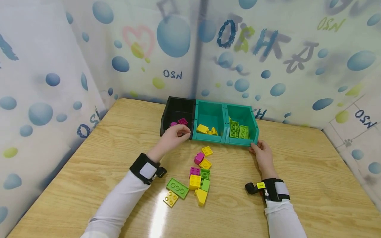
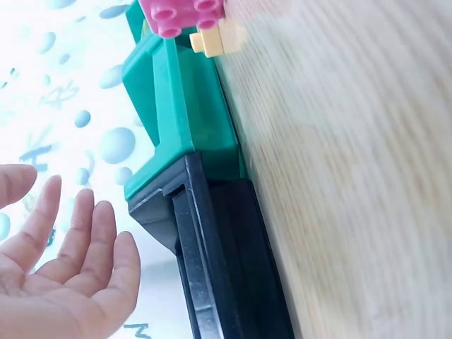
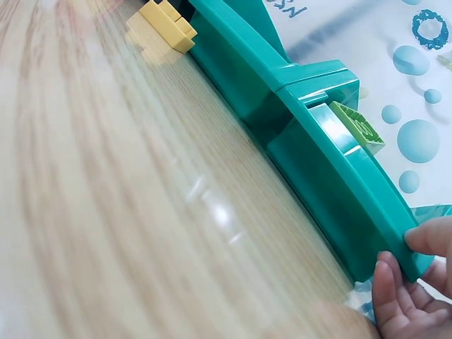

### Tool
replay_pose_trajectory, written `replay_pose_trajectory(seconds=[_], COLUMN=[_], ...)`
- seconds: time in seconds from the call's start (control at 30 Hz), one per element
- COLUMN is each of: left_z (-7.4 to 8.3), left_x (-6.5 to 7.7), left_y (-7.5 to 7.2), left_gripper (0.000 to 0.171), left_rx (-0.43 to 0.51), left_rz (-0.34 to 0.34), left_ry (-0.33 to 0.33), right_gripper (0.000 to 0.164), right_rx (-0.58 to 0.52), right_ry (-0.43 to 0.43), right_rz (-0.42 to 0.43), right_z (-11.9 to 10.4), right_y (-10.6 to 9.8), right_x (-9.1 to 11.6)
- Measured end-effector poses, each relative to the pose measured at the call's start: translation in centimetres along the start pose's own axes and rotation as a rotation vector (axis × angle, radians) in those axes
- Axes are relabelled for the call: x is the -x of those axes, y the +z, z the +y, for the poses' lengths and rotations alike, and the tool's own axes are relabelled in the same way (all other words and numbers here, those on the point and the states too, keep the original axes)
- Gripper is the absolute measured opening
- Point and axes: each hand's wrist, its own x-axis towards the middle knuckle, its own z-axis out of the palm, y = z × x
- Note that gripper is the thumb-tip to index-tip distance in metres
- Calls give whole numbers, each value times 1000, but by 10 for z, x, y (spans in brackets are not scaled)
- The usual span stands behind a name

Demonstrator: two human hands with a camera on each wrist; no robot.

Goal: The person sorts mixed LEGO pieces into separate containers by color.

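Observation:
My left hand [image 1: 171, 138] hovers over the front edge of the black bin [image 1: 179, 110], which has magenta bricks [image 1: 182, 121] inside. In the left wrist view its fingers [image 2: 99, 244] are loosely bent, with nothing between them. At the front right corner of the right teal bin [image 1: 240, 142], my right hand [image 1: 263, 157] pinches the rim between thumb and fingers, as the right wrist view shows. Green bricks [image 1: 234, 129] lie in that bin. Yellow bricks [image 1: 203, 128] lie in the middle teal bin [image 1: 209, 110].
Loose bricks lie on the wooden table [image 1: 232, 205] in front of the bins: a magenta brick [image 1: 199, 158], a long green brick [image 1: 177, 188], a yellow sloped brick [image 1: 201, 197] and several others. A patterned curtain [image 1: 238, 76] hangs behind the bins.

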Motion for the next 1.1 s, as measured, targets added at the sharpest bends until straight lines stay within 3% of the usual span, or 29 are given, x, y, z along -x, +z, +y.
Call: replay_pose_trajectory(seconds=[0.23, 0.43, 0.6, 0.9, 1.1], left_z=[6, 15, 27, 38, 35], left_x=[5, 11, 18, 24, 27], left_y=[4, 11, 16, 26, 33], left_gripper=[17, 27, 32, 32, 40], left_rx=[-34, -211, -260, -357, -462], left_rz=[-61, -266, -387, -450, -469], left_ry=[32, 96, 131, 165, 209], right_gripper=[38, 37, 36, 35, 35], right_rx=[-1, -19, -24, -25, -16], right_ry=[-6, -14, -13, -8, -6], right_rz=[8, 8, 7, 0, 3], right_z=[3, 5, 3, -1, -1], right_y=[0, 1, 0, 0, 0], right_x=[-2, -4, -3, -2, 0])
